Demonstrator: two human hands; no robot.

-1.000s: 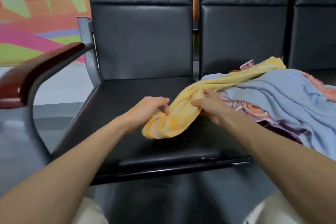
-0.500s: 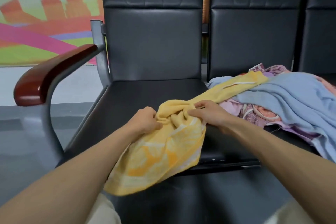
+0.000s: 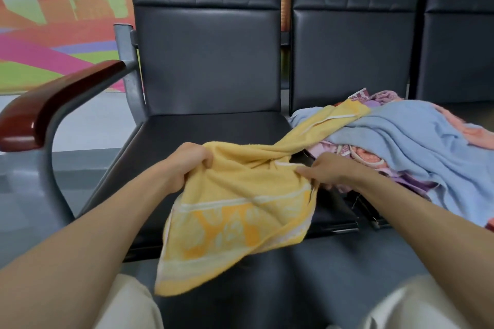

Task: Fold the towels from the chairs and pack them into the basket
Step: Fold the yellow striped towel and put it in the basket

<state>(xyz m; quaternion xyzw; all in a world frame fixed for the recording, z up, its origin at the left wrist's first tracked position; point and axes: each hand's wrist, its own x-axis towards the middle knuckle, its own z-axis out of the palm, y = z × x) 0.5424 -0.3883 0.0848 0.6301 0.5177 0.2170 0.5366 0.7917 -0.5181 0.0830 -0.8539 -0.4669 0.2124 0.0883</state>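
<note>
Yellow terry towel (image 3: 240,211) held stretched between two bare hands above the front edge of a black chair seat (image 3: 203,133). Left hand (image 3: 188,165) grips a bunched edge, fingers curled round the cloth. Right hand (image 3: 327,171) pinches the same edge further along, apparently to find the corners and open the towel flat for folding. The patterned end hangs below the seat edge. The far end trails onto a heap of towels (image 3: 417,141) on the next seat. No basket is visible.

Yellow towel (image 3: 240,195), orange-white patterned border; light blue towel (image 3: 417,141); black chairs (image 3: 211,61); red-brown armrest (image 3: 61,99).
</note>
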